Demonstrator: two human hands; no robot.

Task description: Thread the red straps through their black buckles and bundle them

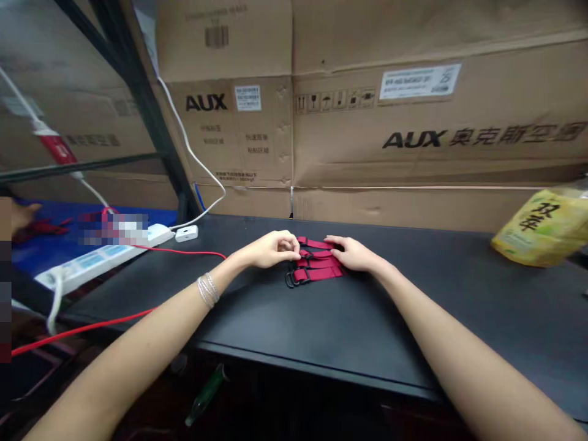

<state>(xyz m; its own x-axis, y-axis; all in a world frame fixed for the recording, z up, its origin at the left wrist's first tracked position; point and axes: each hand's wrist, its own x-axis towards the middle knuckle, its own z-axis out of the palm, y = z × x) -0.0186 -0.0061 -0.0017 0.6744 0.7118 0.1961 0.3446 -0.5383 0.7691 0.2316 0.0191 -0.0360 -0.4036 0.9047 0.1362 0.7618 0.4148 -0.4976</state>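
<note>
Several short red webbing straps (321, 273) with black buckles lie side by side on the dark tabletop. The nearest strap has a black D-ring (290, 280) at its left end. My left hand (275, 248) is closed, thumb and fingertips pinched at the buckle end of the straps farther back; its fingers partly cover that end. Across the straps' right ends rests my right hand (353, 252), fingers stretched out and thumb apart on the webbing, hiding those ends.
Large AUX cartons (340, 135) stand behind the black table (321, 331). To the left are a white power strip (103, 257), a small white adapter (187, 233) and a red cable (179, 250). A yellow bag (535, 229) stands at right. Another person's hand (22, 215) shows far left.
</note>
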